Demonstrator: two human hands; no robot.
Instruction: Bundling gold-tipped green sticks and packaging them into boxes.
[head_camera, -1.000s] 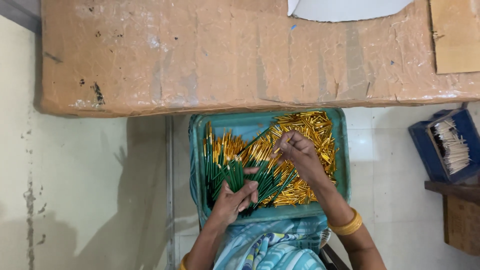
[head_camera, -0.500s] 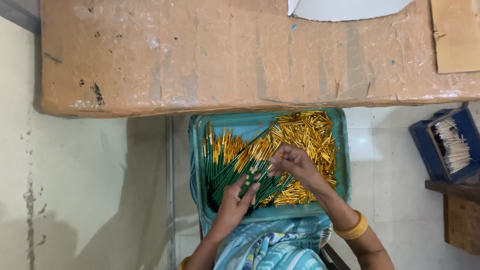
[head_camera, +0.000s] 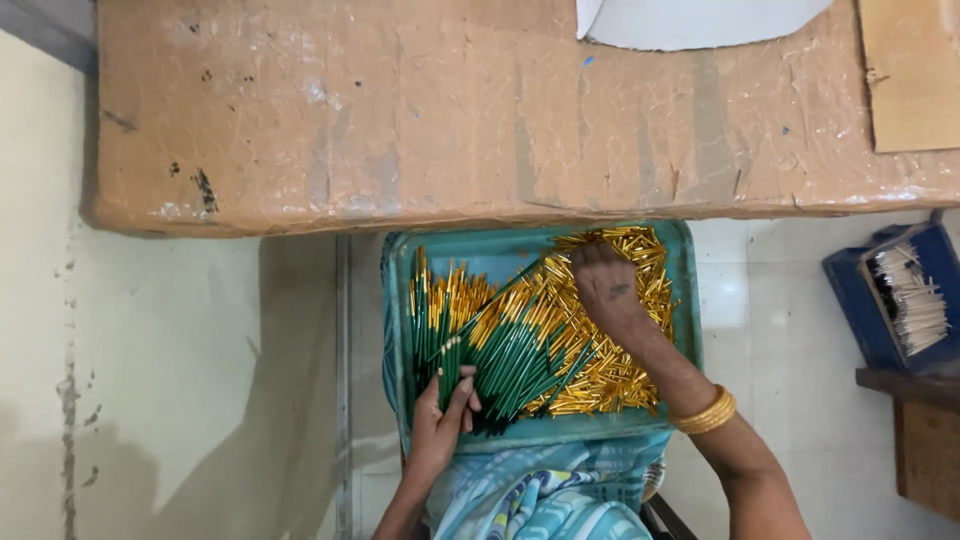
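Overhead view of a shallow teal plastic tray (head_camera: 520, 248) resting on the person's lap, just below the near edge of a brown cardboard-covered tabletop (head_camera: 450, 110). The tray holds a dense heap of slim green sticks with gold metal caps (head_camera: 520, 350), fanned across its left and middle, and a pile of loose short gold metal tubes (head_camera: 620, 385) along its right side and top right corner.

The left hand (head_camera: 445, 415) lies at the tray's lower left, fingers together and curled around the lower ends of a bunch of green sticks. The right hand (head_camera: 605, 290), with a gold bangle (head_camera: 705, 412) on its wrist, rests palm down on the gold tubes in the upper right of the tray; its fingertips are buried in the pile, so whether they are closed on anything cannot be told. The two hands are well apart.

Below the tray shows a patterned light blue cloth (head_camera: 545, 495). Right of the tray, apart from it, a dark blue box (head_camera: 860, 300) of thin white sticks sits over a brown wooden ledge (head_camera: 925, 440). A white sheet (head_camera: 700, 20) lies at the tabletop's far edge.
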